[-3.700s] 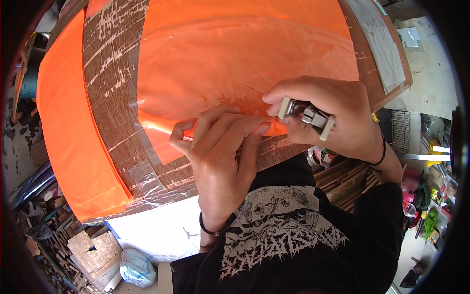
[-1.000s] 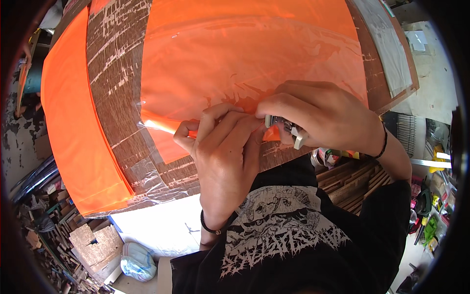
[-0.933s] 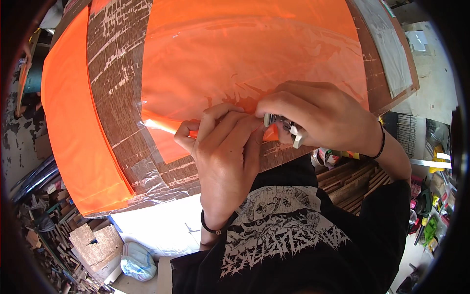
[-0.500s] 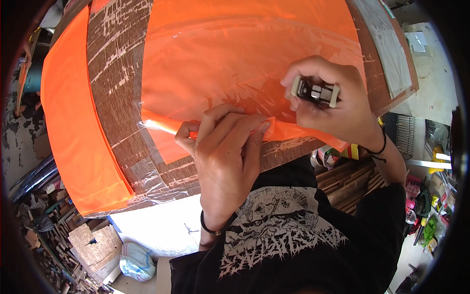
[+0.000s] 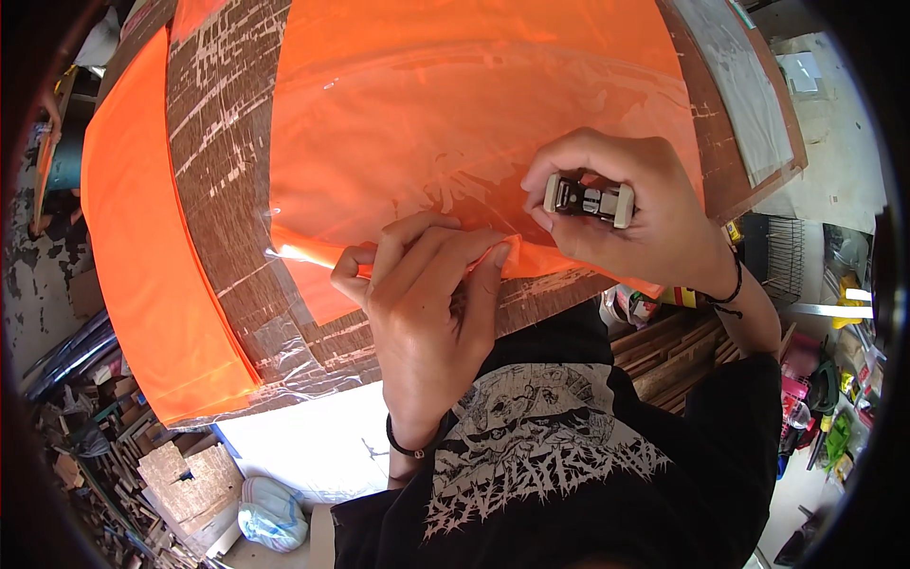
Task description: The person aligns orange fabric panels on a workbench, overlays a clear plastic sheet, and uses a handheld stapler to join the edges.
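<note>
A large orange plastic sheet (image 5: 417,123) with a glossy clear film over it lies on a brown, scuffed board (image 5: 227,142). My left hand (image 5: 422,303) is closed at the sheet's near edge, thumb and fingers pinching a gathered fold there. Just to the right, my right hand (image 5: 645,194) grips a small stapler (image 5: 588,200) with beige ends and a dark metal middle, turned end-on to me. The stapler is above the sheet, close to the folded edge. What lies under my left fingers is hidden.
At left on the board lies a folded orange sheet strip (image 5: 161,247); a clear plastic strip (image 5: 739,95) lies at right. The board's near edge is close to my body. Wood scraps (image 5: 104,455) and a white bag (image 5: 270,512) are below left; wooden slats (image 5: 678,365) are below right.
My right hand has moved a little left with the stapler, nearer my left hand. My left hand still pinches the fold and has shifted slightly left.
</note>
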The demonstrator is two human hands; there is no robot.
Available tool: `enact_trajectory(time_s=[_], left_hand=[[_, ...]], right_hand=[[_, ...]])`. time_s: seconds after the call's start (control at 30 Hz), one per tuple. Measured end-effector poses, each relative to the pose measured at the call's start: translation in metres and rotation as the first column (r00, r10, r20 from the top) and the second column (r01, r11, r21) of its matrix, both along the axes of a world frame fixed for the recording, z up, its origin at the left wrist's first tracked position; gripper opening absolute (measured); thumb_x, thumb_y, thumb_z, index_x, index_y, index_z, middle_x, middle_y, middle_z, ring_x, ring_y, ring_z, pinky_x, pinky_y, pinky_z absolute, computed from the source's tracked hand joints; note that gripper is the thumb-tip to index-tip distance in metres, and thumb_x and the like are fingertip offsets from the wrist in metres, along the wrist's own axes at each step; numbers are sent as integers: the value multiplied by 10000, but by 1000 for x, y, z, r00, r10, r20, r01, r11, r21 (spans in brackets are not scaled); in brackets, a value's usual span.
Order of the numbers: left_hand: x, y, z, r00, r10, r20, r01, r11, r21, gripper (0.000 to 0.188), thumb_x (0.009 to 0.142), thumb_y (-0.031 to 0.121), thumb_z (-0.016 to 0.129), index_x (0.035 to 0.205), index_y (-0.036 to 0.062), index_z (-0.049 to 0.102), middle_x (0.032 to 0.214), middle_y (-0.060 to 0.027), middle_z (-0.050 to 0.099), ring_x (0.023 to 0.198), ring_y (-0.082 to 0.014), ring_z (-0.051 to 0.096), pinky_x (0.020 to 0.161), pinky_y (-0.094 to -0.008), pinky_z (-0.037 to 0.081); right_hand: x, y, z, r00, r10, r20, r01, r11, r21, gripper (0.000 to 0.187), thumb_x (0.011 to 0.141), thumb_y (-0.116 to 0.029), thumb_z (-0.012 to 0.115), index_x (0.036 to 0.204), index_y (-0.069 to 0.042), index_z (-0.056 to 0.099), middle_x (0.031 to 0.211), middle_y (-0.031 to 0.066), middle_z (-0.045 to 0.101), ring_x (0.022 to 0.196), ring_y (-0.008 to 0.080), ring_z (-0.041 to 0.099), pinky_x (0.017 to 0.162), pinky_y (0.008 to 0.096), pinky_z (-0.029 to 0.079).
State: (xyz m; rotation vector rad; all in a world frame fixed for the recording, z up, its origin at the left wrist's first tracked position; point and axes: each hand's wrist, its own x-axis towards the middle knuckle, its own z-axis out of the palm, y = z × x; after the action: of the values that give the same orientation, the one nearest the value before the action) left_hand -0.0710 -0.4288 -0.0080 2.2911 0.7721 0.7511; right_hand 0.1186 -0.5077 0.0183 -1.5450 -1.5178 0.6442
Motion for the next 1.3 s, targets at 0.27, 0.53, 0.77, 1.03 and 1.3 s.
enact_trajectory(time_s=[0.27,0.53,0.77,1.03,1.3], left_hand=[[-15,-1,2,991,-89,96,98,991,-88,172,690,167,809,850,177,745,829,37,667,961,-190,598,927,-407,252],[-65,-19,10,957,-187,-221,223,963,150,201,629,277,833,813,294,754,962,80,688,1109,-197,597,1019,-432,226],[-63,-35,-18,990,-7,-143,56,940,337,271,595,327,854,790,180,734,929,54,707,1084,-206,613,978,-404,303],[-49,-42,-17,989,47,-138,18,901,434,206,598,285,844,788,266,766,911,91,679,988,-165,617,924,-379,295],[-54,-44,-26,997,35,-64,-5,906,424,173,602,261,832,755,278,754,904,91,679,996,-168,623,913,-375,304]], right_hand=[[-7,-28,18,950,231,210,-197,966,-170,279,805,-188,761,1006,-103,587,846,45,656,770,233,657,649,333,514],[3,-116,-2,936,-307,-170,319,947,49,165,840,-84,735,918,-35,599,855,55,652,650,122,579,572,254,449],[7,-137,-51,356,-833,-423,926,376,39,115,937,-112,646,881,-48,569,847,30,592,533,2,377,427,167,243],[12,-138,-56,364,-856,-367,928,368,64,147,934,-132,658,851,-59,561,714,-14,537,526,4,383,407,175,242],[5,-152,-63,416,-823,-387,873,481,-83,169,954,-203,637,895,-74,544,721,5,567,541,46,506,396,164,290]])
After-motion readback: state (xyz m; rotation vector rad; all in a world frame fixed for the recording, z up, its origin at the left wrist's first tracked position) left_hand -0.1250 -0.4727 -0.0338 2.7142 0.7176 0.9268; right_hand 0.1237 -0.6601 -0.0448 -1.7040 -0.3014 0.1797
